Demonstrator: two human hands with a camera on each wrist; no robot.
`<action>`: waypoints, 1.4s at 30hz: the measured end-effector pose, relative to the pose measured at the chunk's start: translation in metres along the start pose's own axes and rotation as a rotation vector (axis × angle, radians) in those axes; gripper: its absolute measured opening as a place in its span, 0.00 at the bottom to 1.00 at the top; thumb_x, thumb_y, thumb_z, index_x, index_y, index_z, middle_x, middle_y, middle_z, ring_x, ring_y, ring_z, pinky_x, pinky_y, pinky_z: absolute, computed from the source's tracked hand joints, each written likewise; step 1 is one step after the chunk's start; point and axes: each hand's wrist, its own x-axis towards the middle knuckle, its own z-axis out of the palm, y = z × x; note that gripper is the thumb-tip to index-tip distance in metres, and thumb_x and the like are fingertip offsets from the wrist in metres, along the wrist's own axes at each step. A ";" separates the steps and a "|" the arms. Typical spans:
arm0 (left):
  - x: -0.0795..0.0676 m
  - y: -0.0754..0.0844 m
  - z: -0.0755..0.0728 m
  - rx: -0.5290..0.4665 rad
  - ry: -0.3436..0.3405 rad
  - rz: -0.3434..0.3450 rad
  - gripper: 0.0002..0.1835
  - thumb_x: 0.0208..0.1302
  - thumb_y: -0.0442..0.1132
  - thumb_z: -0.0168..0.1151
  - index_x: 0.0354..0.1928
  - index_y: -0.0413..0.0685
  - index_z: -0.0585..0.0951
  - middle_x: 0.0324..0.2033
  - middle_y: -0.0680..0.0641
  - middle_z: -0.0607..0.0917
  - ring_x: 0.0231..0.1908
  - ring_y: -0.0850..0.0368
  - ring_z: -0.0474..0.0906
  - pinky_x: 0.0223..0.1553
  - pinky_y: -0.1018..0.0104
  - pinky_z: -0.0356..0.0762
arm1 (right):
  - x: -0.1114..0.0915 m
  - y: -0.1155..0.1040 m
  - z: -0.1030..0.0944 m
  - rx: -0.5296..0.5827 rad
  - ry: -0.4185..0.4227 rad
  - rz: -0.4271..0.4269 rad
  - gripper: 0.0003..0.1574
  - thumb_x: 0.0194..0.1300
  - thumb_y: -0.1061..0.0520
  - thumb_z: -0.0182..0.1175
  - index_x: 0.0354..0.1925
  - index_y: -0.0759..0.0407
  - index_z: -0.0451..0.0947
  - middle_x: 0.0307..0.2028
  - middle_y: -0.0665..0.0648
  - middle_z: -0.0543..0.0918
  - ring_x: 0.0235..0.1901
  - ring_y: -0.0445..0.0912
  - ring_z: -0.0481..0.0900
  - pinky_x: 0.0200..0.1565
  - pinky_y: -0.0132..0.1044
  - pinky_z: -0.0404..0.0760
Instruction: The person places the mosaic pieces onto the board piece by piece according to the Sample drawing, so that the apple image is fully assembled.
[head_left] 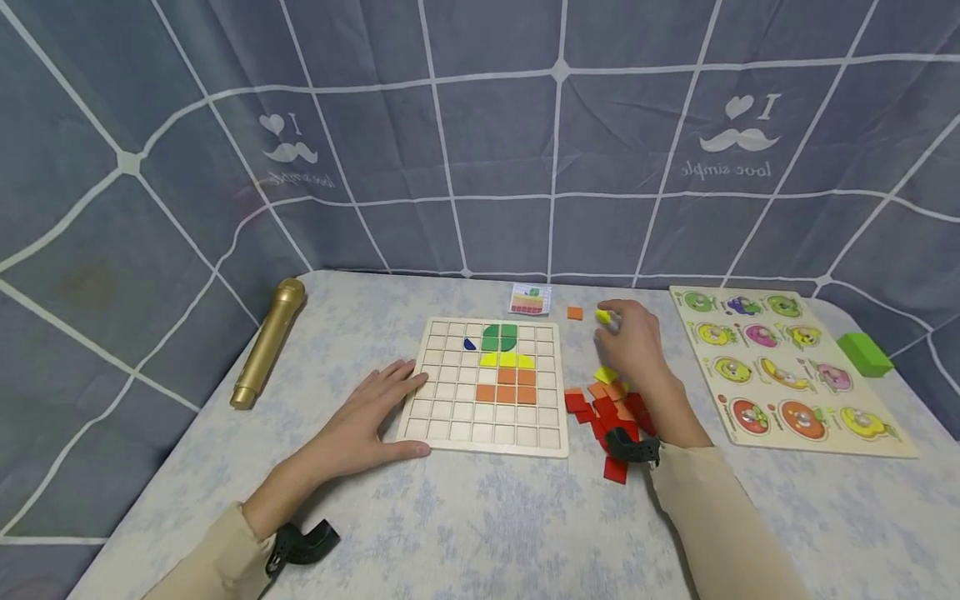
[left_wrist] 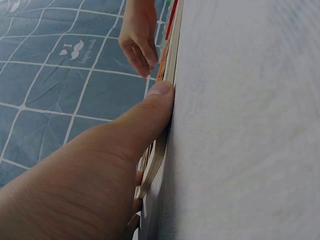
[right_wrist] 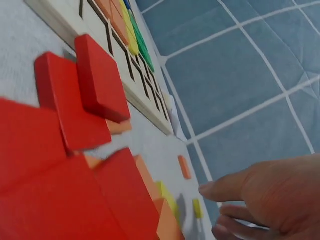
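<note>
A wooden grid board point(head_left: 450, 409) lies on the table with green point(head_left: 499, 337), yellow point(head_left: 507, 360) and orange pieces point(head_left: 517, 385) in its cells, plus one small blue piece point(head_left: 469, 343). My left hand point(head_left: 375, 417) rests at its left front corner, fingers spread along the side and thumb at the front edge. Behind the loose tiles, my right hand point(head_left: 633, 337) hovers by a small yellow tile point(head_left: 603, 317). In the right wrist view that yellow tile point(right_wrist: 197, 208) lies on the table, apart from the loosely bent fingers. Right of the board lies a pile of red tiles point(head_left: 603, 408) mixed with orange and yellow ones.
A single orange tile point(head_left: 574, 313) and a small pattern card point(head_left: 530, 299) lie behind the board. At the far left is a gold microphone-shaped object point(head_left: 268, 343). A fruit puzzle board point(head_left: 795, 367) and a green block point(head_left: 865, 355) lie on the right. A blue checked curtain point(head_left: 495, 150) hangs behind.
</note>
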 end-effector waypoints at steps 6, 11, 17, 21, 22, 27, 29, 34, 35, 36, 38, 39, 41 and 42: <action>0.002 0.001 -0.002 0.007 0.010 0.023 0.54 0.58 0.64 0.76 0.81 0.49 0.65 0.82 0.39 0.60 0.82 0.38 0.51 0.83 0.39 0.45 | 0.002 0.006 -0.001 -0.053 -0.077 -0.015 0.30 0.74 0.64 0.60 0.71 0.70 0.73 0.71 0.72 0.74 0.73 0.68 0.67 0.77 0.64 0.64; 0.003 0.002 -0.004 0.001 0.004 0.029 0.53 0.59 0.64 0.76 0.81 0.47 0.66 0.82 0.38 0.60 0.82 0.37 0.51 0.82 0.38 0.46 | 0.001 0.006 0.002 -0.066 -0.039 -0.041 0.21 0.72 0.65 0.63 0.61 0.69 0.82 0.60 0.72 0.82 0.61 0.67 0.78 0.70 0.63 0.76; 0.002 0.003 -0.004 -0.003 -0.001 0.018 0.53 0.59 0.63 0.76 0.80 0.47 0.66 0.81 0.38 0.60 0.82 0.36 0.51 0.82 0.38 0.47 | -0.003 0.005 0.005 -0.041 0.030 -0.053 0.09 0.69 0.67 0.66 0.46 0.68 0.87 0.43 0.68 0.88 0.43 0.60 0.82 0.53 0.57 0.86; 0.001 0.003 -0.003 -0.002 -0.001 0.014 0.53 0.59 0.64 0.75 0.80 0.48 0.66 0.82 0.38 0.60 0.82 0.37 0.51 0.82 0.38 0.46 | -0.005 0.004 0.006 -0.016 0.023 -0.040 0.09 0.68 0.67 0.68 0.46 0.67 0.86 0.43 0.68 0.87 0.44 0.60 0.82 0.53 0.56 0.86; 0.001 0.003 -0.003 -0.001 -0.002 0.013 0.53 0.59 0.65 0.75 0.80 0.48 0.66 0.82 0.38 0.60 0.82 0.37 0.51 0.82 0.38 0.46 | -0.005 0.004 0.007 -0.007 0.017 -0.039 0.09 0.68 0.67 0.68 0.47 0.67 0.86 0.43 0.68 0.87 0.44 0.60 0.82 0.54 0.56 0.86; -0.002 0.003 -0.002 -0.004 0.006 0.013 0.53 0.59 0.65 0.75 0.80 0.48 0.66 0.81 0.38 0.60 0.82 0.36 0.52 0.82 0.37 0.47 | -0.005 0.004 0.006 0.041 -0.018 -0.050 0.11 0.67 0.69 0.69 0.48 0.67 0.86 0.44 0.68 0.87 0.45 0.60 0.83 0.54 0.56 0.86; -0.002 0.003 -0.002 -0.005 0.012 0.014 0.53 0.59 0.64 0.75 0.80 0.48 0.66 0.81 0.38 0.61 0.82 0.36 0.52 0.82 0.37 0.47 | -0.005 0.005 0.006 0.054 -0.030 -0.057 0.11 0.67 0.69 0.68 0.48 0.67 0.86 0.44 0.68 0.86 0.45 0.60 0.82 0.54 0.56 0.85; -0.002 0.003 -0.002 -0.003 0.008 0.005 0.54 0.59 0.65 0.75 0.81 0.48 0.66 0.82 0.39 0.60 0.82 0.37 0.51 0.82 0.37 0.46 | -0.005 0.004 0.004 0.064 -0.066 -0.063 0.10 0.69 0.68 0.66 0.48 0.65 0.88 0.46 0.67 0.87 0.46 0.60 0.82 0.55 0.58 0.85; -0.002 0.003 -0.002 -0.006 0.005 0.001 0.54 0.59 0.65 0.75 0.81 0.48 0.66 0.82 0.39 0.60 0.82 0.37 0.51 0.82 0.37 0.46 | -0.004 0.004 0.004 0.066 -0.072 -0.064 0.10 0.70 0.68 0.66 0.48 0.65 0.88 0.46 0.67 0.88 0.47 0.60 0.83 0.56 0.58 0.84; -0.002 0.003 -0.003 -0.006 0.002 -0.002 0.54 0.59 0.65 0.75 0.81 0.48 0.66 0.82 0.39 0.59 0.82 0.37 0.51 0.82 0.37 0.45 | -0.004 0.004 0.005 0.067 -0.075 -0.064 0.10 0.70 0.67 0.66 0.48 0.64 0.88 0.47 0.67 0.88 0.47 0.60 0.83 0.56 0.58 0.85; -0.002 0.003 -0.003 -0.004 -0.002 -0.008 0.54 0.59 0.65 0.75 0.81 0.48 0.66 0.82 0.39 0.59 0.82 0.37 0.51 0.83 0.38 0.45 | -0.003 0.002 0.005 0.069 -0.074 -0.065 0.10 0.70 0.67 0.66 0.48 0.64 0.89 0.47 0.67 0.88 0.47 0.60 0.84 0.56 0.57 0.85; -0.002 0.003 -0.003 -0.003 -0.002 -0.009 0.53 0.59 0.65 0.75 0.81 0.48 0.66 0.82 0.39 0.60 0.82 0.37 0.51 0.83 0.38 0.45 | -0.002 0.001 0.005 0.071 -0.071 -0.063 0.10 0.70 0.66 0.67 0.49 0.64 0.89 0.47 0.66 0.89 0.47 0.60 0.84 0.56 0.57 0.85; -0.002 0.003 -0.003 -0.001 -0.003 -0.011 0.53 0.59 0.65 0.75 0.81 0.48 0.66 0.82 0.39 0.60 0.82 0.37 0.51 0.83 0.38 0.46 | -0.001 -0.001 0.005 0.079 -0.069 -0.059 0.10 0.70 0.65 0.67 0.49 0.63 0.89 0.48 0.66 0.89 0.47 0.59 0.84 0.56 0.56 0.86; -0.001 0.003 -0.003 0.003 -0.004 -0.013 0.53 0.59 0.65 0.75 0.81 0.48 0.66 0.82 0.39 0.60 0.82 0.37 0.51 0.83 0.38 0.46 | -0.001 -0.003 0.005 0.081 -0.073 -0.055 0.11 0.71 0.65 0.67 0.50 0.63 0.89 0.49 0.66 0.89 0.47 0.59 0.84 0.56 0.55 0.86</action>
